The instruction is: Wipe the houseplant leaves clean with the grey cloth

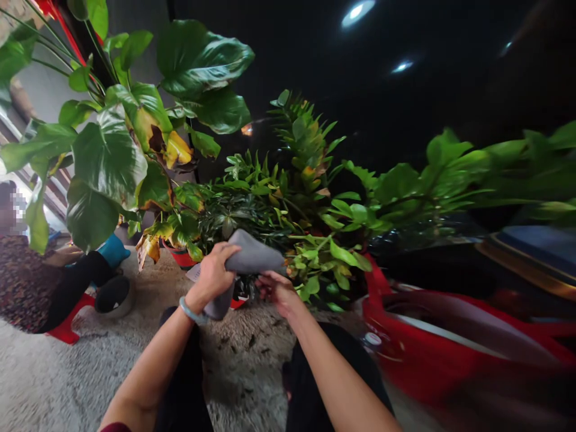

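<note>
My left hand [215,273] was up in front of me, fingers clamped round a grey cloth [246,261] — the fabric bunched in the grip, one end peaking above my knuckles and the other hanging down past my wrist. A pale blue bracelet [191,312] sat on that wrist. My right hand [275,289] was just beside it, a touch lower, fingers curled in close under the cloth's right edge; whether they actually pinched the fabric I could not tell, the fingertips were hidden from me.

The cloth was held in the air, right in front of the dark green potted plant [252,210] with its narrow glossy leaves — near the foliage, though I couldn't say it was touching any leaf. A red pot [182,257] showed beneath the leaves to the left. Big broad leaves, some yellowed and browning [173,147], hung over from the upper left. Brighter green foliage [342,252] spread off to the right.

I was sitting low on a shaggy beige rug [67,372], my dark-trousered knees either side of my arms. Something red and blurred [427,348] lay at my right. Over on the far left another person [40,282] sat on the floor in a patterned top.
</note>
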The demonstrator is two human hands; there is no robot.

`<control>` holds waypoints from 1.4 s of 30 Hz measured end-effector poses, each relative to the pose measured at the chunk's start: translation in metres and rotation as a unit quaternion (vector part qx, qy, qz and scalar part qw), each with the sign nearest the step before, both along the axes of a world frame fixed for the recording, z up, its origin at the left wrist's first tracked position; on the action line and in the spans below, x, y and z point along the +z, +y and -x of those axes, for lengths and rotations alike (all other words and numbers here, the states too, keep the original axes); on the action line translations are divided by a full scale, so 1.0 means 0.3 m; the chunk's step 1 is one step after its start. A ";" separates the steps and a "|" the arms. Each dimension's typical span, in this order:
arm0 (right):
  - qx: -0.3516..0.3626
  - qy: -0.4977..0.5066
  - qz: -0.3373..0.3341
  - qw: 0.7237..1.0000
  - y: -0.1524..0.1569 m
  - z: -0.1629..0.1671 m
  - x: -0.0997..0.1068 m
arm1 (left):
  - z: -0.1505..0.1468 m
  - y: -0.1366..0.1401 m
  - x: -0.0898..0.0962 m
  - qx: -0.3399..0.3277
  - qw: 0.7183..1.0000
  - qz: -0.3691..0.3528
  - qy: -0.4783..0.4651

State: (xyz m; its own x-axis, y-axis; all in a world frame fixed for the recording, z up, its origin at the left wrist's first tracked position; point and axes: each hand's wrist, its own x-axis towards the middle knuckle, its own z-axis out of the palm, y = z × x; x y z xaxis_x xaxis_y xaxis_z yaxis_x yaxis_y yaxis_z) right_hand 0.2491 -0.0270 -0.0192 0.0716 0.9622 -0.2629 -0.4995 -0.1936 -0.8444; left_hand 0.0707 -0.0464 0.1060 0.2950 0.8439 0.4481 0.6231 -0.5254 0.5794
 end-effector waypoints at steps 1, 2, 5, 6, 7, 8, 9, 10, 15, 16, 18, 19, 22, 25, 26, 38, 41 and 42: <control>0.002 -0.002 0.000 1.000 0.003 -0.005 -0.003 | 0.024 -0.033 -0.030 -0.046 0.998 0.033 0.013; 0.004 -0.003 -0.001 1.000 0.006 -0.010 -0.005 | 0.048 -0.066 -0.049 -0.092 0.994 0.058 0.018; 0.009 -0.005 0.004 1.000 0.009 -0.016 -0.005 | 0.114 -0.117 -0.027 -0.125 0.990 0.054 -0.028; 0.008 -0.005 0.008 1.000 0.008 -0.015 -0.002 | 0.132 -0.108 0.001 -0.087 0.994 0.023 -0.060; 0.008 -0.002 0.011 1.000 0.006 -0.012 0.002 | 0.149 -0.086 0.033 -0.035 0.995 -0.019 -0.093; 0.007 0.003 0.011 1.000 0.003 -0.008 0.007 | 0.164 -0.054 0.065 0.024 0.990 -0.065 -0.123; 0.008 0.008 0.009 1.000 0.000 -0.003 0.013 | 0.179 -0.017 0.091 0.082 0.980 -0.107 -0.147; 0.009 0.012 0.004 1.000 -0.003 0.002 0.019 | 0.193 0.022 0.107 0.129 0.969 -0.137 -0.160; 0.010 0.006 0.000 1.000 -0.012 0.016 0.034 | 0.246 0.060 -0.017 0.222 0.972 -0.031 -0.067; 0.010 0.001 0.003 1.000 -0.013 0.015 0.034 | 0.253 0.028 -0.067 0.215 0.976 0.008 -0.040; 0.009 -0.008 0.011 1.000 -0.013 0.008 0.032 | 0.266 -0.056 -0.147 0.191 0.980 0.047 -0.028; 0.011 -0.011 0.012 1.000 -0.012 0.004 0.031 | 0.273 -0.096 -0.166 0.180 0.982 0.046 -0.039; 0.014 -0.011 0.007 1.000 -0.012 -0.001 0.030 | 0.292 -0.152 -0.105 0.194 0.977 -0.027 -0.085; 0.011 0.001 -0.005 1.000 -0.013 0.009 0.033 | 0.302 -0.079 0.064 0.254 0.952 -0.133 -0.105; 0.010 0.005 -0.009 1.000 -0.014 0.015 0.034 | 0.301 -0.035 0.115 0.262 0.946 -0.159 -0.102; 0.005 -0.015 -0.002 1.000 -0.010 0.005 0.032 | 0.251 -0.141 -0.188 0.219 0.974 0.029 -0.056; 0.009 -0.005 -0.007 1.000 -0.010 0.002 0.031 | 0.268 -0.150 -0.097 0.226 0.964 -0.073 -0.120; 0.011 0.002 -0.011 1.000 -0.012 0.003 0.032 | 0.272 -0.127 -0.044 0.240 0.954 -0.119 -0.132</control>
